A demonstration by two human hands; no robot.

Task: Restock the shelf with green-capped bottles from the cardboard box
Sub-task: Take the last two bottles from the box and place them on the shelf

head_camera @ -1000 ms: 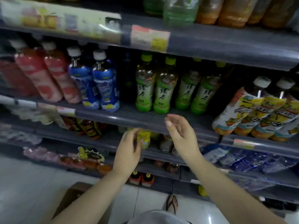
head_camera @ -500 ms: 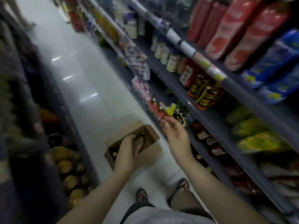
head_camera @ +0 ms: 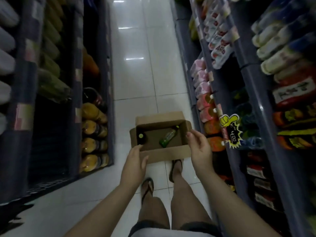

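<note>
An open cardboard box (head_camera: 164, 153) sits on the white tiled floor in the aisle, just ahead of my feet. Inside it one green-capped bottle (head_camera: 168, 137) lies on its side at the right. A second bottle (head_camera: 141, 138) stands upright in the left corner, showing its green cap from above. My left hand (head_camera: 135, 164) hovers over the box's near left corner, fingers apart, holding nothing. Above the box's right flap is my right hand (head_camera: 199, 147), also open and empty. The shelf holding green-capped bottles is out of view.
Shelving (head_camera: 242, 106) packed with drinks runs along the right of the aisle, with a yellow thumbs-up price tag (head_camera: 230, 129) sticking out near the box. Another rack (head_camera: 92, 127) of bottles lines the left. My sandalled feet (head_camera: 147, 187) stand behind the box.
My view has swung from the shelf of green-capped bottles down the aisle to the box on the floor. Both empty hands have dropped toward the box.
</note>
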